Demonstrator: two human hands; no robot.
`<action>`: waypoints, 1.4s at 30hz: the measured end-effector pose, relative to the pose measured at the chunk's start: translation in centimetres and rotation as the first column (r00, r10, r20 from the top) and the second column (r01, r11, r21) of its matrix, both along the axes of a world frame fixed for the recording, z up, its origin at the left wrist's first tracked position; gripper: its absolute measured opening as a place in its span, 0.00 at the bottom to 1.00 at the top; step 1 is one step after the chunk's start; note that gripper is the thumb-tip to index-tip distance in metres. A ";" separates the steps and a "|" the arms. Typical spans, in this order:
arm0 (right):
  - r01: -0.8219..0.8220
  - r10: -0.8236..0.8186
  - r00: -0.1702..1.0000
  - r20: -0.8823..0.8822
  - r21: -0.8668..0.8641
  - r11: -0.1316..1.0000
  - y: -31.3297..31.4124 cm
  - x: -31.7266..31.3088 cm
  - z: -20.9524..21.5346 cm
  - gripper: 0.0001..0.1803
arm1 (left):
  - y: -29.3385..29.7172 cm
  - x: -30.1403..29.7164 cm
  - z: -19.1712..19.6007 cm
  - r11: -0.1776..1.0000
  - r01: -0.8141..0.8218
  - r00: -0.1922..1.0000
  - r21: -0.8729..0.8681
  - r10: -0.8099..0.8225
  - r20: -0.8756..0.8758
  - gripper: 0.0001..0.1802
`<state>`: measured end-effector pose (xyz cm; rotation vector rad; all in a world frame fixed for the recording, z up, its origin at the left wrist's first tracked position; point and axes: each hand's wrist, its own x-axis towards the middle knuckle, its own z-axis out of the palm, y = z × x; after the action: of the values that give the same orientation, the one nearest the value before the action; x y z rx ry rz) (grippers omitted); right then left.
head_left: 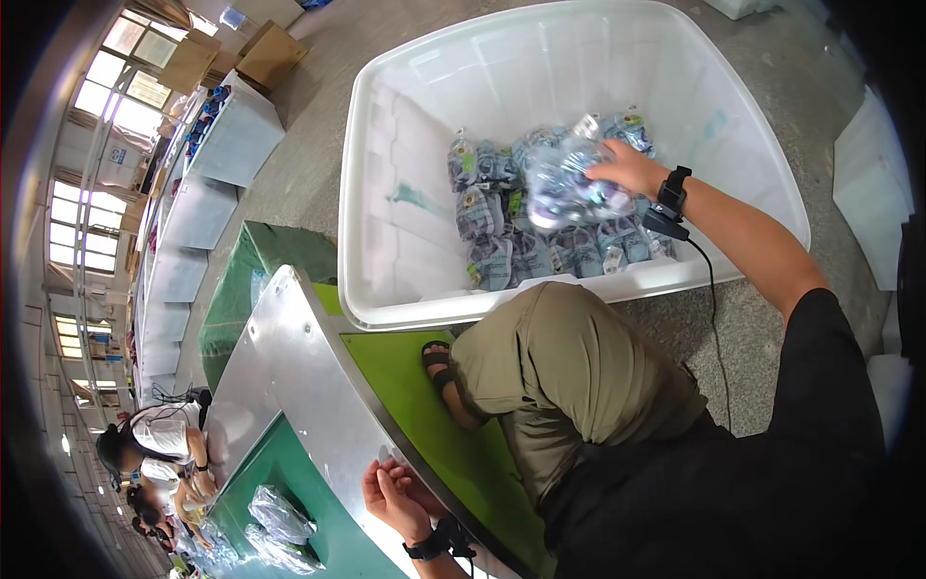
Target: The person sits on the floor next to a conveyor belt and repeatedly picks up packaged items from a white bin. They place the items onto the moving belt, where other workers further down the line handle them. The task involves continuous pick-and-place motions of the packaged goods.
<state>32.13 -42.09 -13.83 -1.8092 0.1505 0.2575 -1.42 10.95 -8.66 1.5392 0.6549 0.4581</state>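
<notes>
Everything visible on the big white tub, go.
The big white tub looks like plastic: deep, open-topped, with rounded corners and a thick rim. Green smears mark its inner walls. It stands upright on the grey floor, just past the person's knee. Bagged packets lie in rough rows on its bottom. The right hand reaches inside, gripping a blurred clear bundle. Whether the knee touches the rim can't be told.

The tub stands on the floor before the person. Inside it, bundles lie in rows, under the right hand and its packet. On the left is the surface, carrying two packages; the left hand is near its edge.
</notes>
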 end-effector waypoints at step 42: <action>-0.120 0.083 0.959 -0.271 -0.124 0.985 -0.8 -1.2 -4.2 0.19 | 9.2 -3.8 0.6 0.995 -0.053 0.997 -0.084 0.048 -0.058 0.16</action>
<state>30.98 -42.93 -18.07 -1.9178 0.2699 0.5758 -5.24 20.16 -8.04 1.4619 0.7486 0.4212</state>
